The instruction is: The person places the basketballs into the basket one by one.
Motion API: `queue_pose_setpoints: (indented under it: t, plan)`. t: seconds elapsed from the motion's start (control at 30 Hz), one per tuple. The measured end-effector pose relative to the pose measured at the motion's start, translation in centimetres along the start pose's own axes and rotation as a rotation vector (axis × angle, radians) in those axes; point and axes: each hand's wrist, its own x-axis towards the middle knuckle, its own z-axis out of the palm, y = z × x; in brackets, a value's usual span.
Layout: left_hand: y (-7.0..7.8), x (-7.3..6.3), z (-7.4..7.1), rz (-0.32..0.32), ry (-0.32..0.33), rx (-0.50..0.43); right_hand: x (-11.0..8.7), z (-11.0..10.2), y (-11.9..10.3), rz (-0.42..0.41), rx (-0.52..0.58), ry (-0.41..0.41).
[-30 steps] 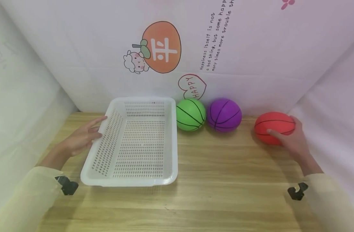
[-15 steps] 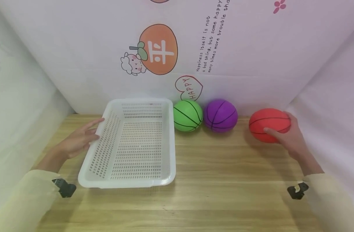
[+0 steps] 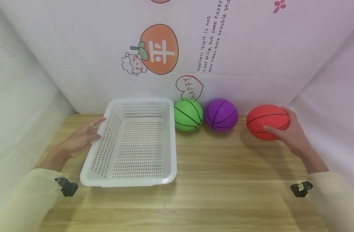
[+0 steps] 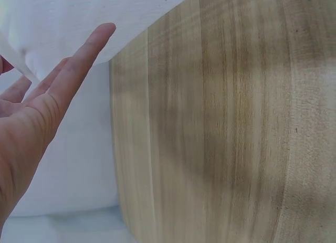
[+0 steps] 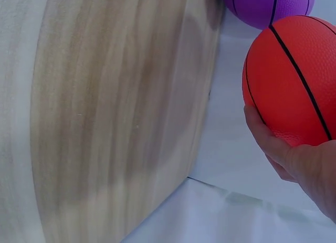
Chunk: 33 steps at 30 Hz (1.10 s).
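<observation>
In the head view, my right hand [image 3: 292, 135] grips a red toy basketball [image 3: 266, 120] from its right side, thumb across the front. A shadow falls on the table below the ball, and the right wrist view shows the red ball [image 5: 294, 80] held up beside the table edge. On the left, my left hand [image 3: 81, 138] holds the side rim of a white perforated plastic basket [image 3: 174, 154]. The left wrist view has a straight finger [image 4: 86, 54] along the basket's outer wall, with another fingertip across the rim. Nothing lies in the basket.
A green ball [image 3: 189, 115] stands right against the basket's right side, with a purple ball [image 3: 221, 115] next to it. Both are close to the printed white cloth [image 3: 246, 87] behind. White cloth also flanks the wooden table [image 3: 223, 180] on both sides.
My right hand has raised the red ball from the table and carried it slightly left. My left hand stays at the basket's rim. The head view has shifted a little.
</observation>
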Motion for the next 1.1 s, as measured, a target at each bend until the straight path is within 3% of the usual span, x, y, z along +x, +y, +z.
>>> queue_pose_setpoints:
  t: [0.53, 1.1]
  plan:
    - [-0.2, 0.1, 0.0, -0.015, 0.026, 0.002, -0.1, 0.3, -2.4, -0.073, -0.017, -0.025]
    - [0.2, -0.1, 0.0, -0.027, 0.012, 0.012, -0.4, 1.0, -5.9, -0.129, -0.036, -0.059]
